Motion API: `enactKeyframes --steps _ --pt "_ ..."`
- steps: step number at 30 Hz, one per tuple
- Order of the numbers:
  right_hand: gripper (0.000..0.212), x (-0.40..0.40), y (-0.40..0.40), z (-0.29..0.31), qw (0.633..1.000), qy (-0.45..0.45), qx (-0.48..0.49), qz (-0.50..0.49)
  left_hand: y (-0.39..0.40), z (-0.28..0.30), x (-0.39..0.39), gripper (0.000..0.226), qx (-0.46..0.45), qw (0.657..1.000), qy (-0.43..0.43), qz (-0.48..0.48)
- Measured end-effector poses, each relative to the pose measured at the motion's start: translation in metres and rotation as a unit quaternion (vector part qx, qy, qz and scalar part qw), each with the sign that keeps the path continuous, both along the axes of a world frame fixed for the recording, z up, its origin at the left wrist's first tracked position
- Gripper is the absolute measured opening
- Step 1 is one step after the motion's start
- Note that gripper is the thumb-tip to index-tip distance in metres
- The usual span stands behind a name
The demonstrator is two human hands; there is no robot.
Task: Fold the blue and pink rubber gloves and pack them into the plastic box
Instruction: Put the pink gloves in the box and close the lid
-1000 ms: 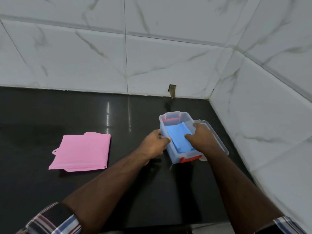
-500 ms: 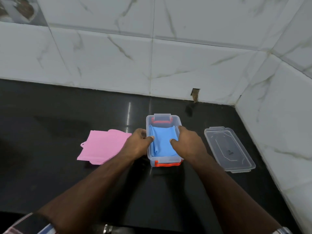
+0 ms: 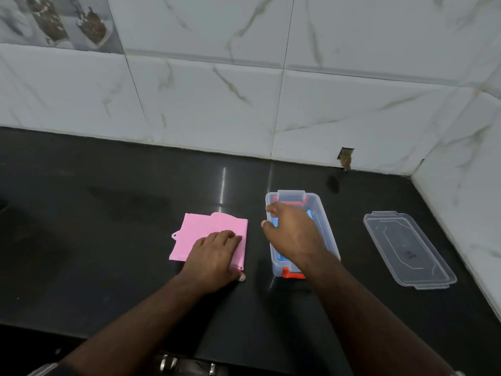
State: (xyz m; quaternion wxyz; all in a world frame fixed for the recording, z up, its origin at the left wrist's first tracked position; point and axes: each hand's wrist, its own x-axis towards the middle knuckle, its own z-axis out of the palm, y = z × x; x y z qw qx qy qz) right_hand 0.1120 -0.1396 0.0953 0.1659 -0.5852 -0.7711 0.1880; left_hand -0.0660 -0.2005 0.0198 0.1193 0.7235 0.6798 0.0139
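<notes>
A folded pink glove [image 3: 200,234] lies flat on the black counter. My left hand [image 3: 214,256] rests on its near right corner, fingers on top and thumb at the edge beneath. To its right stands the clear plastic box [image 3: 326,229] with orange clips. The folded blue glove [image 3: 311,215] lies inside it, mostly hidden under my right hand [image 3: 291,234]. That hand hovers over the box with fingers loosely spread, pointing left, holding nothing.
The clear lid [image 3: 409,249] lies on the counter right of the box. White marble tiles form the back wall and the right wall [image 3: 461,164], meeting in a corner. The counter's front edge [image 3: 108,335] runs near my body.
Both hands have let go of the box. My left hand moved left onto the pink glove; my right hand lifted above the box. The camera view shifted left.
</notes>
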Motion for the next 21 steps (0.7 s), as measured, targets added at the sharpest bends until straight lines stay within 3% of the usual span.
enactKeyframes --steps 2,7,11,15,19,21 --pt "0.04 -0.01 -0.005 -0.003 1.0 -0.001 -0.002 0.009 -0.002 -0.01 -0.003 0.092 0.03 0.999 -0.01 0.002" --pt "0.033 -0.026 -0.01 -0.009 1.0 -0.013 0.001 -0.007 -0.006 -0.016 -0.006 0.051 0.106 0.993 -0.034 -0.03" --pt "0.031 -0.031 -0.012 -0.008 1.0 -0.006 0.008 -0.023 -0.011 -0.023 -0.01 0.038 0.136 0.989 -0.018 -0.059" --pt "0.033 -0.034 -0.017 -0.005 1.0 -0.018 -0.006 -0.023 -0.009 -0.023 -0.013 0.037 0.139 0.988 -0.024 -0.062" --pt "0.034 -0.034 -0.02 0.002 0.999 -0.024 -0.023 -0.017 -0.006 -0.019 -0.021 0.056 0.149 0.986 -0.06 -0.033" --pt "0.033 -0.034 -0.019 0.001 0.999 0.006 -0.038 -0.021 -0.003 -0.012 -0.027 0.048 0.168 0.982 -0.084 -0.021"
